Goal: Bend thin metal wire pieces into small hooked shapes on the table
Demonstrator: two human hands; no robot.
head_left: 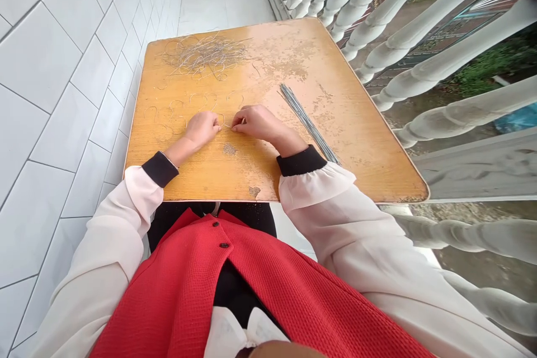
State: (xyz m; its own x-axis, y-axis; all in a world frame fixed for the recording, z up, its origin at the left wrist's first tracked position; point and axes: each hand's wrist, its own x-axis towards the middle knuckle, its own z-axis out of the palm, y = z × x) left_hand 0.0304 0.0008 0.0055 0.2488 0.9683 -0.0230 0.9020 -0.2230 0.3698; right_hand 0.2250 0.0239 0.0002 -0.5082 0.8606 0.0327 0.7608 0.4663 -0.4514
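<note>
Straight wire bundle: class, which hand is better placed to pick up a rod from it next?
Right, probably. The right hand lies nearer the straight wire bundle, though its fingers pinch a thin wire. The left hand sits farther off, beyond the right hand.

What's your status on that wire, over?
Right hand pinching bent wire; left hand beside it. Straight wire bundle to the right, loose wire tangle ahead.
</note>
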